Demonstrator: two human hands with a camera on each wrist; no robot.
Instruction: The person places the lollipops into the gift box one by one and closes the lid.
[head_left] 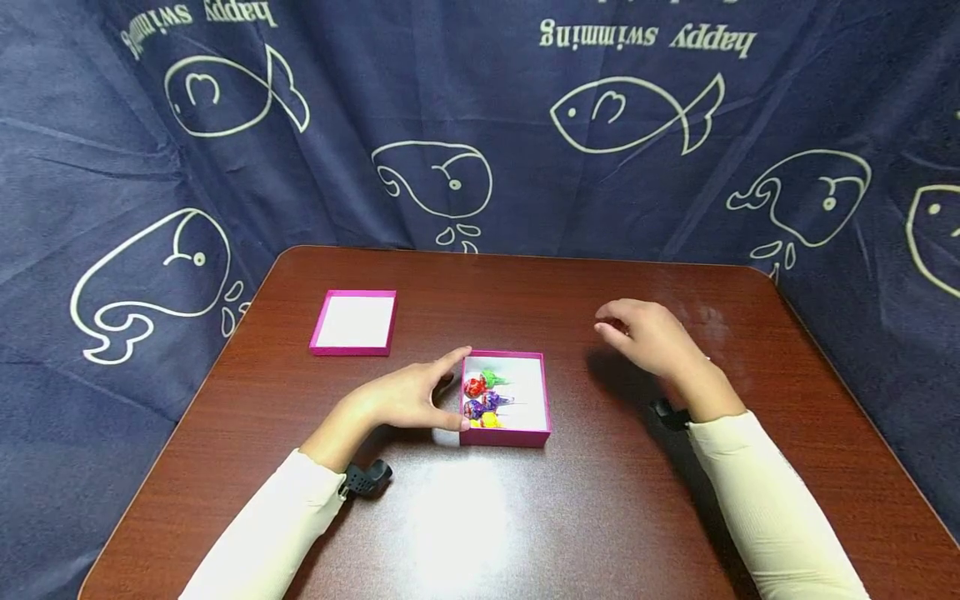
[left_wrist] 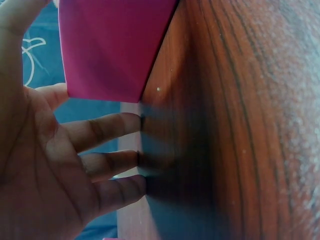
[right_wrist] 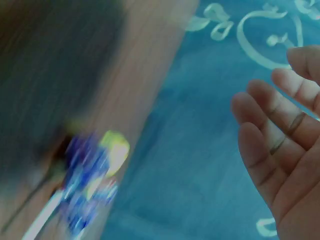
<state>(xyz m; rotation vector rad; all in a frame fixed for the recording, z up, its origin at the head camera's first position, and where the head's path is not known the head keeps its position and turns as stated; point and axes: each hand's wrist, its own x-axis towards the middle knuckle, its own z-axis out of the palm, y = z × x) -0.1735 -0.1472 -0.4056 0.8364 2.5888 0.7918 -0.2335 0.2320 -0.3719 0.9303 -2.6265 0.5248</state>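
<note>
An open pink box (head_left: pixel 505 437) with a white inside holds several wrapped lollipops (head_left: pixel 491 400), coloured red, green, purple and yellow, grouped along its left side. My left hand (head_left: pixel 408 396) spans the box's left side, thumb at the near corner and index finger at the far corner. In the left wrist view, the other fingers (left_wrist: pixel 117 160) reach down to the tabletop beside the pink wall (left_wrist: pixel 115 50). Over the table to the right hovers my right hand (head_left: pixel 652 337), fingers loosely bent, holding nothing. More lollipops (right_wrist: pixel 87 160), blurred purple and yellow, lie on the table in the right wrist view; my right arm mostly hides them from the head camera.
A matching pink lid (head_left: pixel 352 322), white inside up, lies at the back left of the brown table (head_left: pixel 600 517). Dark blue cloth (head_left: pixel 517 100) with fish and whale drawings hangs behind and along both sides. Dark wrist cameras (head_left: pixel 367 478) sit under both wrists.
</note>
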